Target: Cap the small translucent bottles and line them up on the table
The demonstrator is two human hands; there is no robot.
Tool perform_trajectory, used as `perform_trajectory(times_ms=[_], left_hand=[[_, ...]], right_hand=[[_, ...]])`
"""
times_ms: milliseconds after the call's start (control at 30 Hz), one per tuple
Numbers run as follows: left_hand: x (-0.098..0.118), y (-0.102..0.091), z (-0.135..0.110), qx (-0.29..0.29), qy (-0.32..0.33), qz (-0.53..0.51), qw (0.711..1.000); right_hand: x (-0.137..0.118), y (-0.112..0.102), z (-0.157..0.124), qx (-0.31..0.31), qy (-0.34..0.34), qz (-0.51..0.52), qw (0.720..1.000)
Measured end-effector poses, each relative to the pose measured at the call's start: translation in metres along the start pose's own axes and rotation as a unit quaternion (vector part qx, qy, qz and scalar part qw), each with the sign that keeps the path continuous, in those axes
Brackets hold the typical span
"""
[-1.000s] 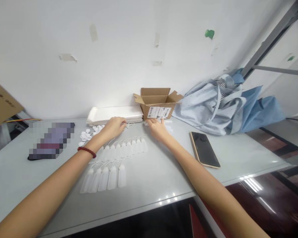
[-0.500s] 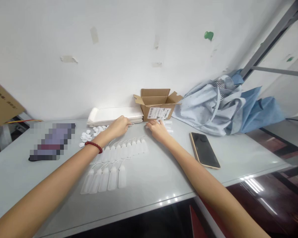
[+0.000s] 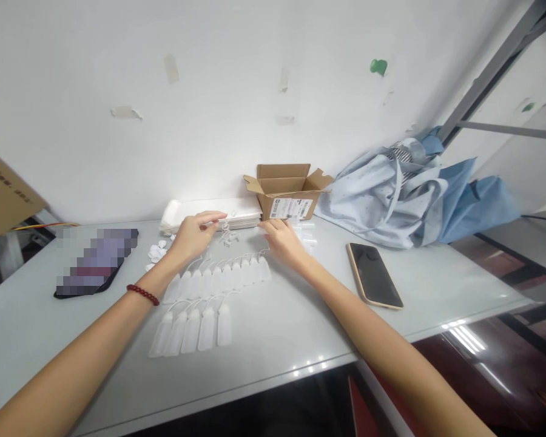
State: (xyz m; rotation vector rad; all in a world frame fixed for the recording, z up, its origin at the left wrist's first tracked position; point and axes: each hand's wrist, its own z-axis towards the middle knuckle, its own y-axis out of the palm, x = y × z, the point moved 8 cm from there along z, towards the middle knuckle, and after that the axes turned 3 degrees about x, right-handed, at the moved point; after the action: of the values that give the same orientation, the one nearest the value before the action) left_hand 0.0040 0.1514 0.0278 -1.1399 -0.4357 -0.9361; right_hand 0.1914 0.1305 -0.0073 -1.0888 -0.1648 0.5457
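Note:
My left hand (image 3: 192,233) hovers over the table near the back, fingers pinched on a thin white string with a small white tag (image 3: 227,237) dangling from it. My right hand (image 3: 279,240) rests palm down just to the right, beside small clear tubes (image 3: 307,233); its fingers curl, and I cannot see what they hold. Two rows of flat white pouches with strings (image 3: 218,276) lie in front of both hands, the nearer row (image 3: 193,325) closer to me. A pile of small white round pieces (image 3: 157,250) sits left of my left hand.
An open cardboard box (image 3: 287,191) and a stack of white sheets (image 3: 209,212) stand by the wall. A phone (image 3: 374,274) lies face up on the right, a blue cloth bag (image 3: 409,191) behind it. A dark pouch (image 3: 95,264) lies left. The table edge (image 3: 255,388) runs near me.
My left hand has pulled back and lifted slightly, drawing a string and tag away from the white stack. My right hand has slid a little left, toward me.

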Motion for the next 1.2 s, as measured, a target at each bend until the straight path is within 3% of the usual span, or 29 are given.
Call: perform_trajectory(times_ms=[367, 800, 1200], left_hand=[[-0.022, -0.004, 0.004, 0.072, -0.161, -0.165, 0.97], [-0.029, 0.007, 0.011, 0.058, -0.152, -0.229, 0.96], [-0.024, 0.004, 0.007, 0.06, -0.138, -0.282, 0.948]], right_hand=[[-0.012, -0.002, -0.001, 0.022, -0.007, 0.047, 0.999], [-0.014, 0.004, 0.002, 0.049, -0.008, 0.132, 0.99], [-0.014, 0.002, 0.0, 0.084, -0.012, 0.171, 0.982]])
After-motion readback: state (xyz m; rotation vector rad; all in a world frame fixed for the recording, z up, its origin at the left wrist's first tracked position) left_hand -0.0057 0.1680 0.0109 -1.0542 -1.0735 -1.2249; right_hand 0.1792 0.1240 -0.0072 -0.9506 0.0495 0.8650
